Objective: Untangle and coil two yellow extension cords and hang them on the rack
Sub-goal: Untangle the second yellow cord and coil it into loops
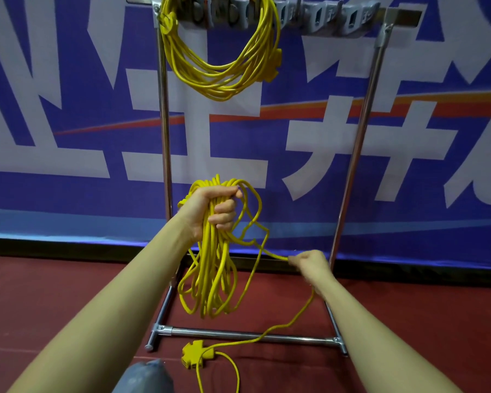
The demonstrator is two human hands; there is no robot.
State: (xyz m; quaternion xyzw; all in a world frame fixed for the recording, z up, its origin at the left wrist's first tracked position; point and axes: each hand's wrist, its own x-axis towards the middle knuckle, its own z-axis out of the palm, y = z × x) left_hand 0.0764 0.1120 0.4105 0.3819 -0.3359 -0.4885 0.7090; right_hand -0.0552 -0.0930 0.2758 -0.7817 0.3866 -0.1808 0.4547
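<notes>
Coiling of cord 2 underway; cord 1 (221,49) already looped and hanging from the rack's top bar (295,15) at 12 o'clock.

Left hand (214,207) clamped round the gathered top of the second coil (210,273), loops dangling toward 6 o'clock inside the rack frame (355,154). Right hand (309,263) at 3 o'clock of the coil, closed on the free run of cord. Hands apart, joined only by that strand.

From the right hand, tail (292,319) drops over the base bar (247,334) to the yellow socket block (194,354) lying on the red floor (40,307) at 6 o'clock, with more slack curling past the bottom edge.

Probably 2 or 3 loops left. Next: feed slack across into the left fist, match loop length, mind the block snagging on the base bar. Then lift the coil to a free hook at 1 o'clock.
</notes>
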